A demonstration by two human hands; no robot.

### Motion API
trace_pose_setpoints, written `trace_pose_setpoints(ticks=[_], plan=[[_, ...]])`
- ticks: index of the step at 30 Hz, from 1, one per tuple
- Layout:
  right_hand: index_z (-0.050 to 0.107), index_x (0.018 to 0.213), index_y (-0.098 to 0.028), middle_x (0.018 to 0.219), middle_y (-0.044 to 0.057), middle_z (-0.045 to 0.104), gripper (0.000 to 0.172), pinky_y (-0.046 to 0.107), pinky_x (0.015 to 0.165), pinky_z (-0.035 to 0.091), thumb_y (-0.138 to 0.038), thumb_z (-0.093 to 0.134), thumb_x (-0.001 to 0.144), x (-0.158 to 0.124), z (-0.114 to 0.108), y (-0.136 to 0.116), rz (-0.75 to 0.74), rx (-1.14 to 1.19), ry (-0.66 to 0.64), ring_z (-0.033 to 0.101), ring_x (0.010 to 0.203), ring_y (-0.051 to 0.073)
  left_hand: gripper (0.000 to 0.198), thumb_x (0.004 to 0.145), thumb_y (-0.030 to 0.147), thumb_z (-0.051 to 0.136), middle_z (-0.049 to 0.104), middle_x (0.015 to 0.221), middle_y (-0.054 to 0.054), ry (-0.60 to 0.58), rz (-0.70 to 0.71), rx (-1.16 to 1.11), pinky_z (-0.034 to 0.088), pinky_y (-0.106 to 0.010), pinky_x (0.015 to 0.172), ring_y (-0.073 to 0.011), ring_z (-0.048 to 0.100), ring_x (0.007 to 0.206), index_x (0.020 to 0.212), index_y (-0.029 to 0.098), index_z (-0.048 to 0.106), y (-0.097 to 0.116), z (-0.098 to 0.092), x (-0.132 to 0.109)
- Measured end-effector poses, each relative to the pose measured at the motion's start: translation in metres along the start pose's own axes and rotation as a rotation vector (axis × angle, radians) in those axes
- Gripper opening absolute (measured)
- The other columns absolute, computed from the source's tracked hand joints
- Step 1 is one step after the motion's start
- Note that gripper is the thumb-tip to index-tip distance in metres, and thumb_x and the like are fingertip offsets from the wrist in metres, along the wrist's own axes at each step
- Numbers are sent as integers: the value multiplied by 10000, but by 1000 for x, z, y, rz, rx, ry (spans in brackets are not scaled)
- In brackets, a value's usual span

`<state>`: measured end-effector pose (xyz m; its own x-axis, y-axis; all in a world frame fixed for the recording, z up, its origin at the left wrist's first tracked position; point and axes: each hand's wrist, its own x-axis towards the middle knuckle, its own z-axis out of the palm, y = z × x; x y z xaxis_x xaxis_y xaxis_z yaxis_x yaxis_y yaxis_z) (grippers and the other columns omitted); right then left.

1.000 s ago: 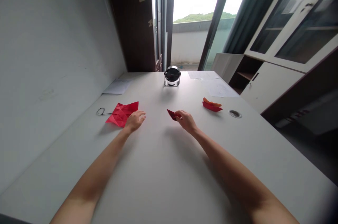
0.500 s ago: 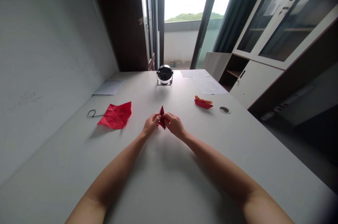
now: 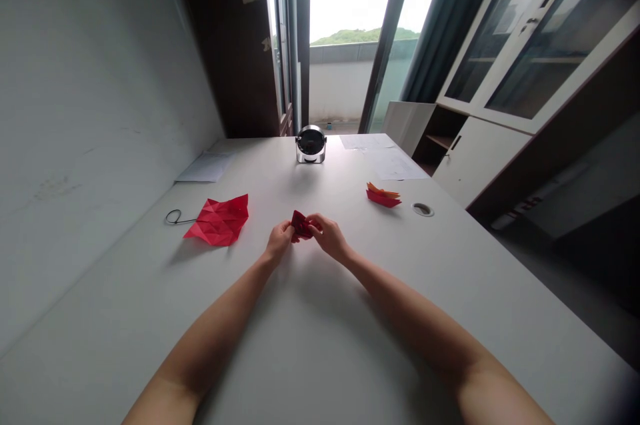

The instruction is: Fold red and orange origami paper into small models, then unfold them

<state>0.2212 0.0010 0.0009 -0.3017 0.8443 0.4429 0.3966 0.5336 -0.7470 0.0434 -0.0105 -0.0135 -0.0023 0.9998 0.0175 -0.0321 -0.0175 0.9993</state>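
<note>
A small dark red folded paper (image 3: 301,226) is held between both hands above the middle of the white table (image 3: 310,318). My left hand (image 3: 279,239) pinches its left side, and my right hand (image 3: 327,236) grips its right side with the fingertips. To the left lies a creased, partly unfolded red sheet (image 3: 220,219), with a thin black loop (image 3: 174,216) sticking out beside it. On the right rests a folded paper piece (image 3: 383,195), orange on top and red below.
A round black device on a metal stand (image 3: 311,143) stands at the table's far side. Pale sheets lie at the back left (image 3: 205,167) and back right (image 3: 397,163). A round cable hole (image 3: 423,209) is at the right, a wall at the left.
The red paper between my hands has turned from a narrow upright diamond to a wider, squarer shape. My left hand has shifted slightly left.
</note>
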Motion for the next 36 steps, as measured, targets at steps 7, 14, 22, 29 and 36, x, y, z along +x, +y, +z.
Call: trace_pose_setpoints(ticks=[7, 14, 22, 29, 36], plan=[[643, 1073, -235, 977, 41, 667, 161, 260, 747, 450, -204, 582, 928, -3, -3, 0, -83, -255, 16, 622, 836, 158, 186, 794, 311, 564, 688, 725, -50, 33, 62, 28, 477, -266, 646, -148, 616, 649, 803, 152, 660, 0, 2, -4], [643, 936, -220, 889, 19, 631, 40, 243, 698, 417, -239, 608, 936, -3, 1, -2, -99, -280, -12, 576, 769, 141, 235, 817, 322, 572, 714, 850, -59, -25, 84, 46, 477, -262, 698, -158, 633, 748, 928, 159, 700, 1, 2, -5], [677, 885, -221, 893, 29, 634, 97, 259, 730, 431, -314, 663, 905, -3, 0, -4, -142, -247, -5, 571, 795, 154, 399, 858, 510, 611, 715, 880, -75, -36, 72, -8, 487, -258, 710, -161, 637, 750, 995, 145, 696, -1, 1, -4], [699, 869, -213, 843, 22, 625, 191, 235, 659, 409, -263, 541, 963, -1, -3, -3, -77, -172, 33, 549, 679, 124, 438, 860, 541, 612, 728, 831, -87, -35, 79, -13, 499, -278, 721, -171, 661, 738, 1005, 137, 699, 2, 4, -7], [669, 1010, -226, 882, 26, 624, 143, 239, 697, 414, -255, 537, 960, -4, -4, -4, -149, -250, 57, 559, 729, 140, 428, 865, 540, 599, 716, 780, -79, -70, 115, 10, 474, -259, 645, -161, 638, 670, 911, 125, 694, 2, 6, -7]])
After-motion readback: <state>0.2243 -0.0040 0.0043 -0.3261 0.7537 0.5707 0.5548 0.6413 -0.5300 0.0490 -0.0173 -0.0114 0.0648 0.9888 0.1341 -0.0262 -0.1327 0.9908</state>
